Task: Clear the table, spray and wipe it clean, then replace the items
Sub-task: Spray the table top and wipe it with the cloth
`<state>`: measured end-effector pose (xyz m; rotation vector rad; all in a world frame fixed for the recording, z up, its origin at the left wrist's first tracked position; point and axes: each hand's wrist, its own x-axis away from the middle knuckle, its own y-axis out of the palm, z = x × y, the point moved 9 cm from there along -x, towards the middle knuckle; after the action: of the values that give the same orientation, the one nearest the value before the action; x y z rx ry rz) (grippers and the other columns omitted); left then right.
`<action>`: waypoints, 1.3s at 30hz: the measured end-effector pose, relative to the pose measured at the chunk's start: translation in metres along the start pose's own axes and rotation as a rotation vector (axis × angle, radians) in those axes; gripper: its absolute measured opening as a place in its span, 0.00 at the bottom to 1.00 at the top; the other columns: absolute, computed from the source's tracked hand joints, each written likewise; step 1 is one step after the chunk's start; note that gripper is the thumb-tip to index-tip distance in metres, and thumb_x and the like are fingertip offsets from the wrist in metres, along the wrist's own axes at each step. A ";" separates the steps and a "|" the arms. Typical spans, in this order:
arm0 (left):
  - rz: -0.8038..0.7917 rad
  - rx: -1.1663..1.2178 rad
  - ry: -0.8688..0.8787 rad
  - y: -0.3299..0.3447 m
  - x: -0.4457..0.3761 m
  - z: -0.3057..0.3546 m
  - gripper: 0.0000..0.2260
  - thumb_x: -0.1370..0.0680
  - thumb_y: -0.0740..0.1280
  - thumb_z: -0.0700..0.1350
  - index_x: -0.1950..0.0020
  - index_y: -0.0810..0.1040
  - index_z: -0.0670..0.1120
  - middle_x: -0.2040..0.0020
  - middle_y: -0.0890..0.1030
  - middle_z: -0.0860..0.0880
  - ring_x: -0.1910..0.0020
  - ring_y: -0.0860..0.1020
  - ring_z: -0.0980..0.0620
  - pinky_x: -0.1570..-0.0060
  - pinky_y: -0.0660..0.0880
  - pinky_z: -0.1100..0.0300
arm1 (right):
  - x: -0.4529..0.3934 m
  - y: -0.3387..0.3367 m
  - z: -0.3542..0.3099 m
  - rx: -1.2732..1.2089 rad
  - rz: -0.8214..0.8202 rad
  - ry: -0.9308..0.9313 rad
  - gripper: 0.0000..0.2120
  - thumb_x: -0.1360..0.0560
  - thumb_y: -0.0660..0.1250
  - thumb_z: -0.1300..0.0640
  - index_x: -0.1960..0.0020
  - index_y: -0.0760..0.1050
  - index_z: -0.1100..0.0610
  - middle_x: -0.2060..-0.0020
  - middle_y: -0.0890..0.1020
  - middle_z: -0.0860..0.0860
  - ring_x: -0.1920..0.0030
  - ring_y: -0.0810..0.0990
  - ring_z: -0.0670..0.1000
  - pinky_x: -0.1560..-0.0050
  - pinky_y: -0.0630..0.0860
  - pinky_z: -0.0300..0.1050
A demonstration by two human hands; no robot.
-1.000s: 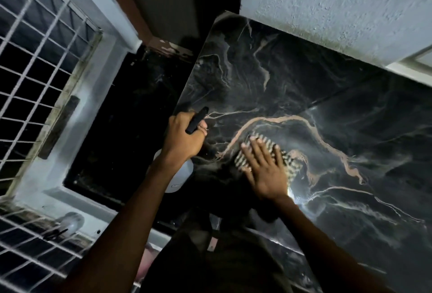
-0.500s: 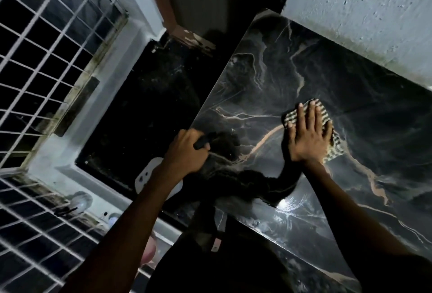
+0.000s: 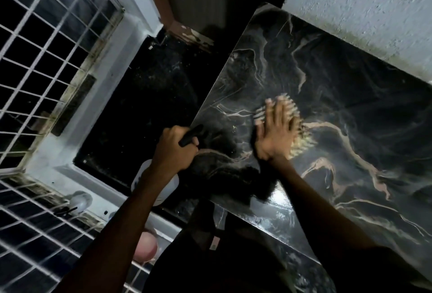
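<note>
The table [image 3: 350, 96] has a glossy black marble top with tan veins, and nothing stands on the part I see. My right hand [image 3: 275, 136] lies flat with straight fingers on a checked cloth [image 3: 301, 143], pressing it onto the tabletop near the left edge; the cloth is motion-blurred. My left hand [image 3: 175, 150] grips the black trigger head of a spray bottle [image 3: 149, 175], whose white body hangs below my wrist, just off the table's left edge.
A white textured wall [image 3: 362, 7] runs along the table's far side. A white window grille [image 3: 42, 59] and pale sill [image 3: 93, 110] fill the left. The dark floor [image 3: 145, 105] lies between sill and table. A pink round object [image 3: 146, 247] sits low near my body.
My right hand slid the cloth away from me and to the right, then back toward the table's left edge. My left hand kept hold of the spray bottle by the table's edge.
</note>
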<state>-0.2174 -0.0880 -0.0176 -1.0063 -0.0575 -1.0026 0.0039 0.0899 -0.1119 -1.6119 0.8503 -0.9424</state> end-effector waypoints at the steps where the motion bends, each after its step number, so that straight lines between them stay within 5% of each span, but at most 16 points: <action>1: 0.012 0.009 0.002 -0.004 0.000 -0.001 0.09 0.34 0.65 0.45 0.63 0.82 0.42 0.63 0.84 0.39 0.59 0.83 0.37 0.55 0.83 0.44 | 0.009 0.008 -0.035 -0.003 -0.013 -0.095 0.32 0.17 0.46 0.40 0.16 0.48 0.49 0.16 0.49 0.54 0.16 0.47 0.54 0.19 0.45 0.65; 5: 0.014 0.001 0.014 -0.011 0.001 -0.003 0.12 0.33 0.62 0.45 0.64 0.81 0.40 0.66 0.83 0.40 0.63 0.82 0.38 0.59 0.81 0.43 | 0.085 0.049 -0.160 -0.027 -0.091 -0.491 0.33 0.17 0.53 0.42 0.16 0.47 0.51 0.16 0.51 0.56 0.16 0.47 0.56 0.19 0.43 0.65; 9: 0.022 0.020 0.002 -0.018 -0.001 -0.005 0.07 0.34 0.63 0.45 0.67 0.80 0.45 0.63 0.84 0.42 0.59 0.83 0.40 0.55 0.82 0.47 | 0.138 0.061 -0.143 -0.004 -0.112 -0.635 0.31 0.16 0.54 0.44 0.16 0.48 0.49 0.16 0.50 0.52 0.16 0.47 0.53 0.19 0.46 0.64; 16: 0.032 0.084 0.008 -0.022 -0.014 -0.006 0.06 0.34 0.63 0.45 0.71 0.74 0.54 0.65 0.82 0.45 0.60 0.83 0.38 0.54 0.83 0.44 | 0.054 0.019 -0.004 0.101 -0.129 -0.306 0.29 0.15 0.40 0.41 0.16 0.49 0.46 0.16 0.54 0.51 0.17 0.51 0.51 0.19 0.51 0.62; 21: 0.001 0.102 0.018 -0.017 -0.033 0.010 0.16 0.33 0.60 0.47 0.58 0.82 0.39 0.58 0.84 0.37 0.56 0.82 0.34 0.55 0.83 0.41 | -0.060 0.000 -0.058 0.000 -0.021 -0.020 0.30 0.15 0.42 0.43 0.16 0.46 0.49 0.16 0.48 0.54 0.16 0.46 0.53 0.20 0.45 0.67; 24: -0.032 0.057 0.057 -0.012 -0.049 0.033 0.17 0.30 0.59 0.46 0.57 0.80 0.34 0.59 0.82 0.34 0.58 0.80 0.33 0.57 0.81 0.41 | -0.046 0.016 -0.130 0.038 -0.072 -0.253 0.30 0.16 0.48 0.43 0.16 0.49 0.52 0.16 0.51 0.55 0.16 0.48 0.56 0.19 0.44 0.66; 27: -0.054 -0.008 0.045 -0.006 -0.064 0.049 0.10 0.23 0.64 0.42 0.54 0.81 0.36 0.52 0.82 0.35 0.50 0.78 0.32 0.47 0.79 0.42 | 0.045 0.042 -0.168 0.056 -0.113 -0.599 0.30 0.17 0.56 0.46 0.18 0.58 0.53 0.18 0.59 0.55 0.17 0.50 0.58 0.20 0.50 0.68; 30: -0.060 0.018 0.051 -0.003 -0.074 0.059 0.10 0.26 0.64 0.41 0.53 0.82 0.37 0.50 0.83 0.35 0.46 0.80 0.34 0.42 0.79 0.44 | 0.153 0.063 -0.156 0.045 -0.144 -0.816 0.32 0.17 0.56 0.45 0.16 0.52 0.52 0.16 0.53 0.55 0.17 0.49 0.56 0.20 0.46 0.65; 35: -0.067 -0.008 0.084 0.000 -0.076 0.070 0.12 0.29 0.63 0.43 0.57 0.82 0.36 0.57 0.83 0.35 0.54 0.81 0.34 0.51 0.82 0.42 | 0.213 0.067 -0.081 0.127 -0.197 -0.975 0.34 0.21 0.55 0.50 0.16 0.50 0.48 0.16 0.52 0.52 0.16 0.46 0.54 0.19 0.39 0.60; 39: -0.068 0.014 0.067 0.004 -0.072 0.066 0.17 0.33 0.59 0.48 0.57 0.81 0.39 0.57 0.83 0.35 0.56 0.82 0.33 0.54 0.83 0.41 | 0.153 0.047 -0.023 0.095 -0.236 -0.802 0.31 0.18 0.54 0.45 0.17 0.51 0.45 0.17 0.56 0.52 0.18 0.57 0.54 0.18 0.45 0.60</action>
<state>-0.2309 0.0093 -0.0158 -0.9626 -0.0432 -1.0966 0.0477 -0.0652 -0.1297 -1.8173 0.0623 -0.4011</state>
